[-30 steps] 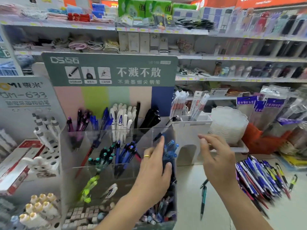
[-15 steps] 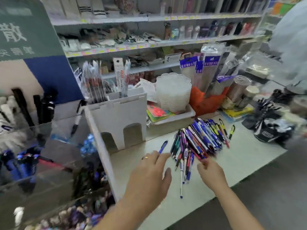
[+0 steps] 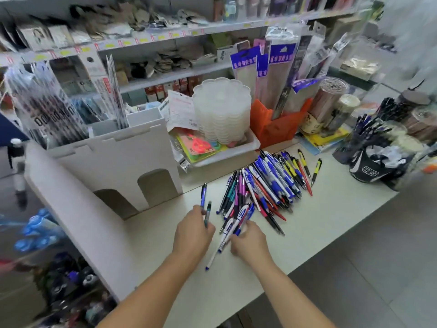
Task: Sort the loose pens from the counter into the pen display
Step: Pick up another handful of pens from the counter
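Both hands are down at the near edge of the pen pile [image 3: 264,183], and there is plenty left to sort: dozens of blue, white, purple, red and yellow pens lie heaped on the worktop [image 3: 331,209], with a lone blue pen [image 3: 203,194] lying just left of the heap. The left hand [image 3: 192,233] has its grip closed around a dark teal pen [image 3: 207,214], which pokes up past the fingers. The right hand [image 3: 250,242] has its fingers curled onto a few blue-and-white pens [image 3: 236,221] at the pile's front; it looks like a pinch, though the fingertips are hidden behind the hand. By the look of it the job is at an early stage. The pen display [image 3: 47,233] sits far left, smeared by motion and cut by the frame edge, so how full its compartments are cannot be read. The white castle-shaped holder [image 3: 123,157] stands between display and pile.
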